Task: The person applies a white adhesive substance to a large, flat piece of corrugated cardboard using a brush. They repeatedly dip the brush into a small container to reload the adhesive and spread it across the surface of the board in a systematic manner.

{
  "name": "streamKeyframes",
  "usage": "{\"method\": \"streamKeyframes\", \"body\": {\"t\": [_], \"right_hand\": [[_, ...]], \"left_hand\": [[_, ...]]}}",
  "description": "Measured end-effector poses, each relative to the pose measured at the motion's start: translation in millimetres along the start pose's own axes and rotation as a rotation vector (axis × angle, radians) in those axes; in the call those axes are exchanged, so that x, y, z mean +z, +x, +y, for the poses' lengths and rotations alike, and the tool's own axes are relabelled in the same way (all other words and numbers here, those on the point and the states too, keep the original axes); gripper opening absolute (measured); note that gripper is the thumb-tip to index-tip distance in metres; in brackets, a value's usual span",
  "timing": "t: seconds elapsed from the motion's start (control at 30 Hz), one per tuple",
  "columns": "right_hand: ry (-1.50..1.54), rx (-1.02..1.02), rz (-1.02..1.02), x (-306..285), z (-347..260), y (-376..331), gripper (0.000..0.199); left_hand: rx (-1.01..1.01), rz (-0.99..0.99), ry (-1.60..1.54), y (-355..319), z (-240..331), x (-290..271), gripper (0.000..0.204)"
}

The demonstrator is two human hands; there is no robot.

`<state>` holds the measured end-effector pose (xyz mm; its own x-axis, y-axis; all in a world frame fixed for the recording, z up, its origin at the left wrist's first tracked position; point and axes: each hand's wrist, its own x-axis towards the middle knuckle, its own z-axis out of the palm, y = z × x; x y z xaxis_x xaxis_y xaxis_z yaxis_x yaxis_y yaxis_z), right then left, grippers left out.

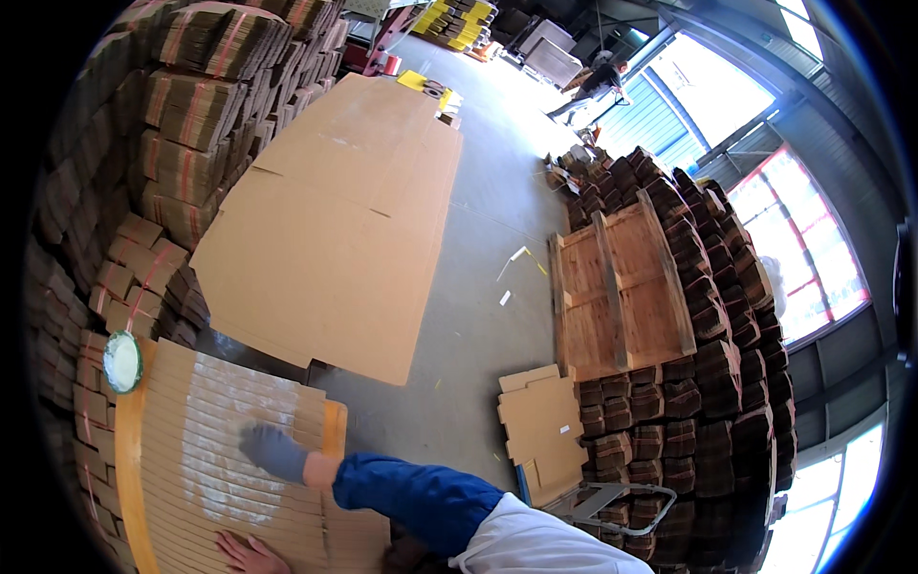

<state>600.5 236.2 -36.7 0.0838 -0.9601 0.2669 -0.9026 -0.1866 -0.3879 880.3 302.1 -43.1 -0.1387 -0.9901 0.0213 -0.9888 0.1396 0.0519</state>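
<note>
Overlapping cardboard pieces (163, 450) lie fanned in rows on a wooden board (132, 478) at the lower left. A broad band of white paste (215, 430) is smeared across their middle. Over that band is my right hand (274, 452), in a grey glove below a blue sleeve. Its fingers are blurred, so I cannot make out whether anything is in them. My bare left hand (251, 553) rests flat on the near part of the cardboard, fingers spread. A round container with a green rim holds white paste (122, 362) at the board's far left corner.
Large flat cardboard sheets (335, 210) lie beyond the board. Bundled cardboard stacks (191, 105) rise at the left, with more (717, 383) at the right. A wooden pallet (622, 287) leans there, near a folding metal frame (622, 502). Another person (601, 81) stands far off by the doorway.
</note>
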Motion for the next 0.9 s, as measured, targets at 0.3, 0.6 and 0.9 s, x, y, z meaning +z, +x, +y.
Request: {"method": "streamKeyframes", "body": {"t": [0.3, 0.6, 0.9], "right_hand": [[-0.197, -0.104, -0.097, 66.4, -13.5, 7.5, 0.027], [0.090, -0.111, -0.014, -13.0, -36.0, -21.4, 0.022], [0.114, 0.086, -0.056, -48.6, 5.6, -7.0, 0.029]], "left_hand": [[-0.084, -0.136, 0.057, -8.3, 12.1, 15.8, 0.061], [-0.141, -0.161, -0.099, 15.0, 3.7, -11.5, 0.063], [-0.162, -0.173, -0.098, 2.4, 4.6, -11.6, 0.061]]}}
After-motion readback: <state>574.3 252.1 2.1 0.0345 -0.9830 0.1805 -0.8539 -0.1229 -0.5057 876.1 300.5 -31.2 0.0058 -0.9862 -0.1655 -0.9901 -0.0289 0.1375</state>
